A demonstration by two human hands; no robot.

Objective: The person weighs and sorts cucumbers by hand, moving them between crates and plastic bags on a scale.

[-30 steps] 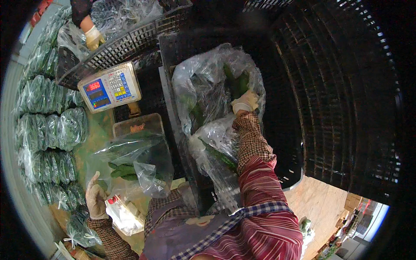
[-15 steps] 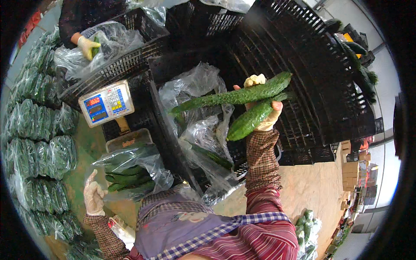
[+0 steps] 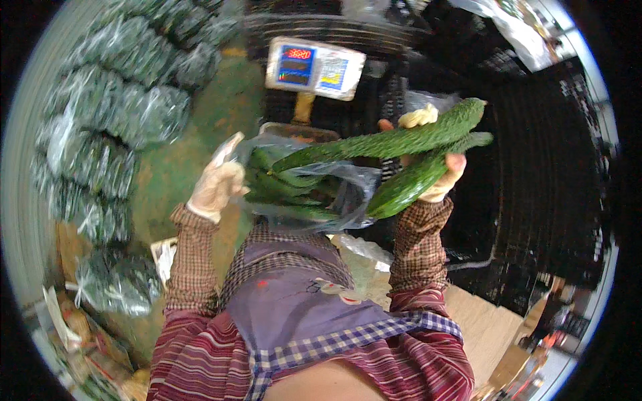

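Right hand [image 3: 433, 164] gripping two cucumbers [image 3: 401, 150] above one clear bag [image 3: 304, 184] (several cucumbers lying inside); left hand [image 3: 217, 187] pinching the bag's edge; one scale [image 3: 314, 67] standing behind

Daylight is even and fairly bright, brightest at the upper right corner. Motion blur smears the bagged greens [image 3: 100, 127] at left. Fisheye bending curves the black crates [image 3: 535, 200]; a dark vignette rings the frame.
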